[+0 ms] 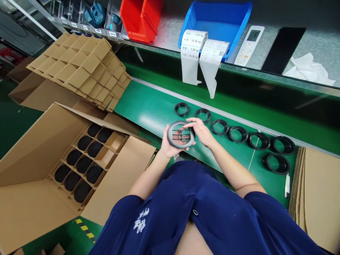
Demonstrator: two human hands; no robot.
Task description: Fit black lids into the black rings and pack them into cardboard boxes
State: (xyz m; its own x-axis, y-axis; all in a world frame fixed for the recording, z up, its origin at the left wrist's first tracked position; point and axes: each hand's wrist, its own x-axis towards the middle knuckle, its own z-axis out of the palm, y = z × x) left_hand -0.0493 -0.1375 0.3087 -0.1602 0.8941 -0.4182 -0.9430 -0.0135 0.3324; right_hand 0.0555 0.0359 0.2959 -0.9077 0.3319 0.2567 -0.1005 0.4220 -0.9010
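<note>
A round air vent (170, 135) with a dark grey ring and thin black slats across its opening is up in front of my body. My left hand (166, 146) is closed around its left and lower side, with fingers showing behind the slats. At the upper right of the ring is my right hand (202, 132), its fingers bent over the edge and reaching the opening; its thumb is mostly hidden. Beyond the hands, several black rings (220, 127) stand in a curved row on the green table (143, 102).
On the left, an open carton (32, 156) holds several black round pieces (73, 157) between dividers. Cardboard dividers (79, 63) are stacked behind it. Flat cardboard (318, 191) and a white-handled cutter (287, 186) lie right. The shelf carries a blue bin (217, 21), labels (190, 67) and a remote (249, 46).
</note>
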